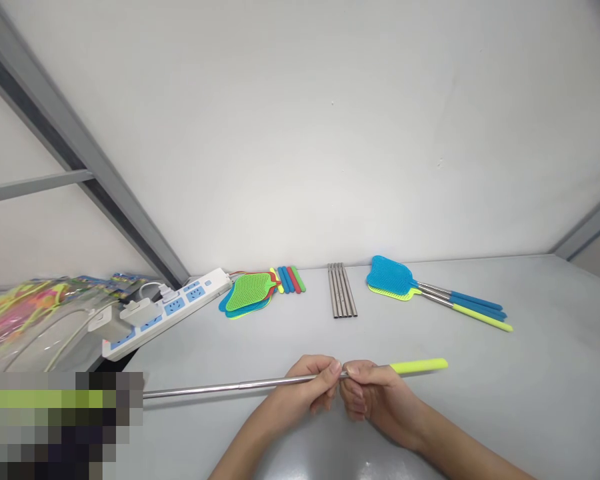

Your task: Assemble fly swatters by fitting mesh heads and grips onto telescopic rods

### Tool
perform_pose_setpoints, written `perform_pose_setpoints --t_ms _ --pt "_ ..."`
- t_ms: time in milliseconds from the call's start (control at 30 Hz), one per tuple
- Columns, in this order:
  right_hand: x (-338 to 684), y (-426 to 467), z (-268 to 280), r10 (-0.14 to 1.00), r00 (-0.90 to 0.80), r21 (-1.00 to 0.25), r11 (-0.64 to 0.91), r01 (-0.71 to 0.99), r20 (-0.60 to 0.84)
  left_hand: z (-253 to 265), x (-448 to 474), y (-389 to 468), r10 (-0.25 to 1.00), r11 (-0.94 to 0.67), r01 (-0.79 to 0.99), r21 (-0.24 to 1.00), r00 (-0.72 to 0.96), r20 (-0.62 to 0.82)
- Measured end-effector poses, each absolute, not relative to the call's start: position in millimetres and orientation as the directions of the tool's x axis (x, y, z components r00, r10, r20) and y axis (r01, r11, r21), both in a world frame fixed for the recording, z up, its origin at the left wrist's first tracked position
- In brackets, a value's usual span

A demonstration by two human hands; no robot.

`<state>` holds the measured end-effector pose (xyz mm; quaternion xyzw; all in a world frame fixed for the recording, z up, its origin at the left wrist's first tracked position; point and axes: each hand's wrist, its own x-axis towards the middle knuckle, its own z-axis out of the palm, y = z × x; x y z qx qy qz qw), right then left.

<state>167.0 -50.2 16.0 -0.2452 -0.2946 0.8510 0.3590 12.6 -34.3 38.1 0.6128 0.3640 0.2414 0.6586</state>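
An extended telescopic fly swatter (205,389) lies level across the near part of the table, a bright yellow handle at its right end. Its steel rod runs left into a pixelated patch, so the far end is hidden. My left hand (314,383) pinches the rod near the middle. Close beside it, almost touching, my right hand (377,397) is closed on the rod just left of the handle. Beyond my hands lie several steel telescopic rods (342,291), laid side by side.
Several fly swatters (391,275) with blue and yellow parts lie at the back right. At the back left are loose swatter heads (250,293) and coloured handles (290,280). A power strip (175,310) with plugs stands beside plastic-bagged items (45,313). A wall closes off the back.
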Motion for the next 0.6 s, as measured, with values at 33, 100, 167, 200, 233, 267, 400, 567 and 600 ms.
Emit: perform_pose_setpoints --t_ms 33,100,167,200,233,267,400,567,600 --pt "166.7 -50.5 16.0 0.767 -0.608 -0.693 -0.551 -0.465 -0.203 38.0 12.6 -34.4 0.767 0.124 0.140 0.982 0.615 -0.185" --pt "166.2 -51.2 15.6 0.806 -0.560 -0.729 -0.500 -0.468 -0.193 38.3 12.7 -34.5 0.774 0.111 0.165 0.980 0.604 -0.190" --pt "166.1 -52.1 14.9 0.848 -0.502 -0.770 -0.431 -0.470 -0.169 38.7 12.8 -34.5 0.785 0.101 0.188 0.977 0.588 -0.194" --pt "166.2 -52.5 14.6 0.863 -0.482 -0.788 -0.400 -0.469 -0.151 38.8 12.9 -34.4 0.793 0.095 0.196 0.976 0.578 -0.193" --pt "166.4 -52.8 14.3 0.872 -0.471 -0.801 -0.375 -0.467 -0.134 38.9 12.9 -34.4 0.802 0.088 0.199 0.976 0.567 -0.188" --pt "166.6 -53.1 14.0 0.874 -0.471 -0.809 -0.363 -0.463 -0.122 38.9 12.9 -34.3 0.812 0.079 0.199 0.977 0.556 -0.179" --pt "167.3 -53.1 13.5 0.875 -0.468 -0.814 -0.360 -0.457 -0.124 38.4 12.9 -34.0 0.836 0.054 0.196 0.979 0.527 -0.152" --pt "168.0 -52.4 13.5 0.875 -0.459 -0.824 -0.369 -0.430 -0.152 39.5 11.5 -33.2 0.836 0.086 0.180 0.980 0.522 -0.169" --pt "168.2 -52.3 13.6 0.875 -0.459 -0.825 -0.369 -0.427 -0.153 40.0 10.9 -33.0 0.830 0.091 0.174 0.981 0.530 -0.171"
